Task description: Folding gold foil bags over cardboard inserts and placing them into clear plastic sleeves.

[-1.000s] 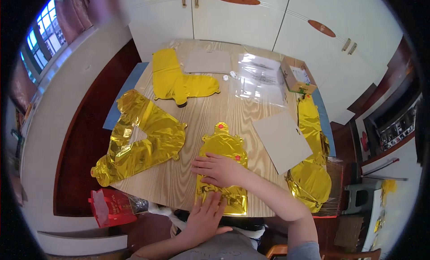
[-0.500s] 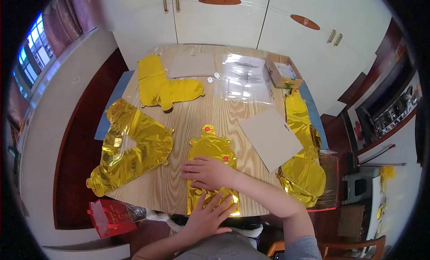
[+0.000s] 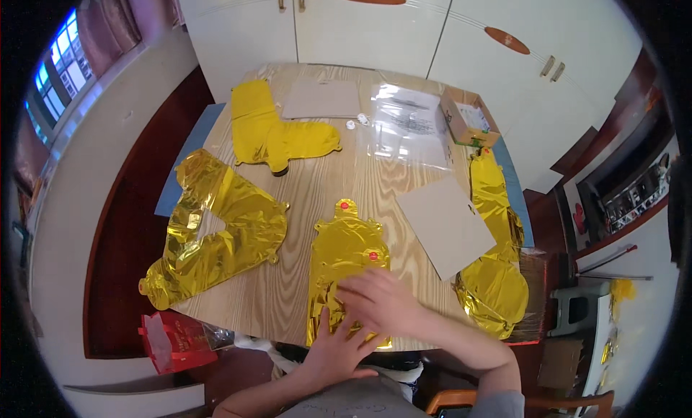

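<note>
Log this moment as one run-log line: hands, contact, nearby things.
left hand: flat on gold foil balloon | right hand: flat on same balloon | table: wooden | nearby: grey card

Small open cardboard box (image 3: 468, 122) at table's far right; red packet (image 3: 176, 340) below near-left edge.

Bright daylight from the window (image 3: 59, 94) at left; foil glints, hands slightly blurred, edges bend into black

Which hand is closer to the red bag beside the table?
Left. The left hand lies at the table's near edge, toward the red bag; the right hand rests farther away, on the gold foil balloon.
</note>
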